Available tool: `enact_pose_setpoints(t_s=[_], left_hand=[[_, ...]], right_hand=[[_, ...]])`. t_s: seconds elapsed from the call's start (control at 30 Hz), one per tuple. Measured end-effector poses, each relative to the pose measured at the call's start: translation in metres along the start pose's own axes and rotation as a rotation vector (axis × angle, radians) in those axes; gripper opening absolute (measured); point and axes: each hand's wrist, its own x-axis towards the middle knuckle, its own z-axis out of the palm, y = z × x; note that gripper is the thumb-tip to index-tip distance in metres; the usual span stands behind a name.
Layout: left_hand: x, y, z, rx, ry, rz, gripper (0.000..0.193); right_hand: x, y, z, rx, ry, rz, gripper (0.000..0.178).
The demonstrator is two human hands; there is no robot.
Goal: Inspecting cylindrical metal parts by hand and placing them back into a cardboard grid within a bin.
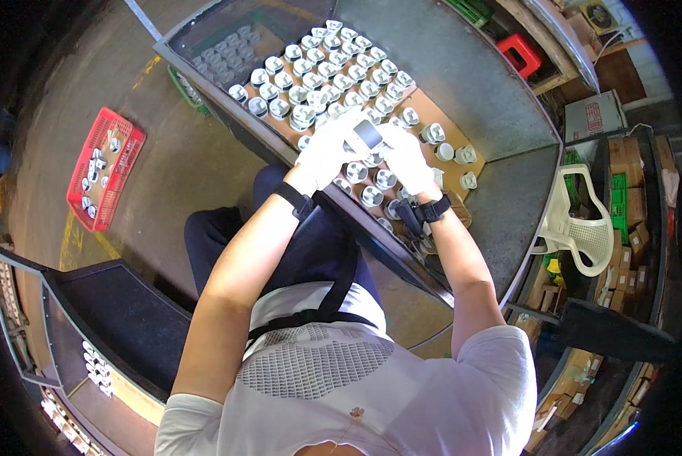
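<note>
Piston [367,135] is clamped in the grip of left hand [327,153] and right hand [408,158]. Similar pistons [371,196] stand on the desk [519,182] below them.

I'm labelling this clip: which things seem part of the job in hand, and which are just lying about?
Part of the job:
- piston, held between left hand and right hand
- other pistons, standing in rows
- red basket, probably: similar pieces inside

Apparently just lying about:
- chair
- grey box
- cardboard boxes
</note>
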Motion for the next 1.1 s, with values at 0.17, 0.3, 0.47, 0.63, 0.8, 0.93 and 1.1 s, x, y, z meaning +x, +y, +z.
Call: enact_pose_setpoints(t_s=[0.17,0.3,0.47,0.63,0.8,0.93,1.1], left_hand=[[0.000,-0.002,0.000,0.324,0.015,0.274,0.078],[0.001,0.013,-0.001,0.152,0.005,0.011,0.078],[0.005,0.000,0.003,-0.063,0.137,-0.049,0.070],[0.007,-0.011,0.002,0.146,0.125,0.049,0.064],[0.013,-0.022,0.001,0.366,0.173,0.267,0.061],[0.010,-0.017,0.008,0.002,0.190,0.129,0.062],[0.008,-0.014,0.008,0.242,0.256,0.216,0.057]], right_hand=[[0.000,-0.009,0.005,0.030,0.059,0.066,0.035],[0.011,-0.025,-0.010,0.018,0.027,0.108,0.035],[0.016,-0.043,-0.013,0.111,0.145,0.079,0.030],[0.019,-0.052,-0.006,0.255,0.114,0.168,0.031],[0.020,-0.061,-0.002,0.357,0.203,0.159,0.026],[0.013,-0.048,-0.015,0.309,0.269,0.107,0.022],[0.012,-0.048,-0.010,0.165,0.233,0.129,0.019]])
